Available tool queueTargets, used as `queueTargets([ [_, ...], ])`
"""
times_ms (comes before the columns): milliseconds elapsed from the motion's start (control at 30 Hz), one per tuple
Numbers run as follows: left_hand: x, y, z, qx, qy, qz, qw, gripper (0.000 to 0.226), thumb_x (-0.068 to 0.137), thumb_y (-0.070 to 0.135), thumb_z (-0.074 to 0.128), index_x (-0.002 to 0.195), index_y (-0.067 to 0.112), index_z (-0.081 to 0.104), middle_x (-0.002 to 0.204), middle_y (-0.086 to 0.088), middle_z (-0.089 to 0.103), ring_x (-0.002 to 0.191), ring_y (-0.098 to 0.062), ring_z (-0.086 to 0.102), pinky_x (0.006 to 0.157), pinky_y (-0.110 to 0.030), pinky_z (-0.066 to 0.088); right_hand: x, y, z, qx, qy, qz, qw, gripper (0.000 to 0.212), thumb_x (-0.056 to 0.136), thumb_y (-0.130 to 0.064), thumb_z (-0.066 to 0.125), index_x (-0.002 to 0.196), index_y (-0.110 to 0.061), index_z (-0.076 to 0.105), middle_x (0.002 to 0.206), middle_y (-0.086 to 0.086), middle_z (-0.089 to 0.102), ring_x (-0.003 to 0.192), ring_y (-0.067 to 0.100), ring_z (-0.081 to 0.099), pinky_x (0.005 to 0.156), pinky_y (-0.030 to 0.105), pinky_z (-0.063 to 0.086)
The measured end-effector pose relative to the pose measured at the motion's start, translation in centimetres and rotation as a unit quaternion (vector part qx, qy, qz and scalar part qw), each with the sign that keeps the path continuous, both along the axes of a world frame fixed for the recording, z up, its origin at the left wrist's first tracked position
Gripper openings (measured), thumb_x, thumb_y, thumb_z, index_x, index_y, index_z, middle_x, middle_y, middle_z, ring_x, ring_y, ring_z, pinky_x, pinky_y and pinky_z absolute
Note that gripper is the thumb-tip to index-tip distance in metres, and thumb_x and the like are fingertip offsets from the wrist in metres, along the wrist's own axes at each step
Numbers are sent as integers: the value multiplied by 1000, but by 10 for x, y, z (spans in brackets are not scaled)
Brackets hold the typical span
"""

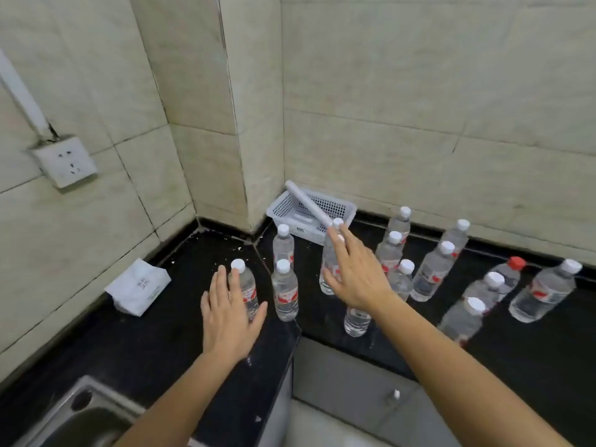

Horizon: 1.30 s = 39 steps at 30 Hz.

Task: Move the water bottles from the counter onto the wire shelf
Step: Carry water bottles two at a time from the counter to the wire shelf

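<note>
Several clear water bottles with white caps and red labels stand on the black counter (135, 350). My left hand (227, 314) is spread open against the nearest left bottle (247, 288), fingers not closed round it. My right hand (358, 275) reaches with fingers apart over a tall bottle (329, 259) in the middle, covering much of it. Two more bottles (284, 290) stand between my hands. One bottle (512, 272) on the right has a red cap. No wire shelf is in view.
A white plastic basket (342, 206) with a white tube (306, 201) leaning in it sits in the tiled corner. A white tissue pack (138, 287) lies at the left. A steel sink (77, 417) is at bottom left, a wall socket (66, 162) above.
</note>
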State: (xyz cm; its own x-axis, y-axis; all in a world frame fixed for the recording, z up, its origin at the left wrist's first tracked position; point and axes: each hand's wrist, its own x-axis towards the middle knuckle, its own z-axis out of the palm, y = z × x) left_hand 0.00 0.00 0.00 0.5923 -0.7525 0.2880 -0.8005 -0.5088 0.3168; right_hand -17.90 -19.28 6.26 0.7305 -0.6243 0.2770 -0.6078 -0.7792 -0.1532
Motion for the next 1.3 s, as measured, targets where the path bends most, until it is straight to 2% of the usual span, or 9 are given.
queueTargets([
  [167,18,-3,-49,-57,193,84,976,110,78,42,84,158,3,18,161,-21,29,147,-38,36,115,-55,36,56,-15,-61,83,46,63,993,94,96,-46,57,164,-13,2,167,17,21,152,32,26,121,45,30],
  [333,30,0,-92,-87,335,103,933,101,78,33,85,156,21,22,154,-7,44,140,-28,48,111,-52,44,92,-16,-111,258,14,65,964,116,87,-43,72,162,-25,-15,161,12,33,139,30,43,110,44,42],
  [433,34,-4,-105,-100,337,125,928,96,76,32,86,150,28,25,147,-3,50,132,-26,55,106,-48,49,103,-14,-134,356,-43,47,932,123,83,-33,80,161,-33,-15,167,6,26,145,28,40,113,46,41],
  [600,31,-9,-118,-121,338,174,917,94,75,36,87,145,42,23,144,-1,54,130,-26,57,105,-43,48,112,-11,-146,363,-101,4,926,95,84,-29,77,157,-31,16,157,6,42,132,34,53,107,48,46],
  [700,31,-11,-116,-126,348,174,913,93,77,38,85,139,56,17,144,4,52,127,-16,54,102,-36,43,102,-3,-147,367,-92,8,926,86,86,-27,78,153,-25,23,151,7,45,132,30,52,108,43,43],
  [900,25,-15,-103,-148,375,153,902,94,80,36,84,147,43,18,143,2,54,126,-26,58,99,-37,43,71,2,-129,384,-70,14,921,88,84,-35,77,145,-44,15,151,4,47,128,34,55,106,46,45],
  [1033,3,-36,-68,-188,344,121,912,95,78,36,84,147,39,18,136,2,56,116,-33,63,92,-38,46,38,-5,-90,358,-120,9,926,87,84,-41,77,143,-43,13,145,6,53,120,34,60,98,43,47],
  [1133,-21,-61,-25,-221,310,78,922,96,75,38,87,144,36,20,135,-8,60,112,-35,64,89,-39,47,7,-18,-38,329,-191,-6,925,85,83,-46,78,139,-44,15,139,7,57,111,31,64,92,45,51],
  [1300,-88,-101,63,-281,264,-7,922,93,68,61,81,139,32,29,129,-8,66,115,-34,65,92,-44,51,-87,-33,58,261,-339,-28,903,76,82,-45,81,135,-32,29,127,-2,62,108,18,65,90,42,53],
])
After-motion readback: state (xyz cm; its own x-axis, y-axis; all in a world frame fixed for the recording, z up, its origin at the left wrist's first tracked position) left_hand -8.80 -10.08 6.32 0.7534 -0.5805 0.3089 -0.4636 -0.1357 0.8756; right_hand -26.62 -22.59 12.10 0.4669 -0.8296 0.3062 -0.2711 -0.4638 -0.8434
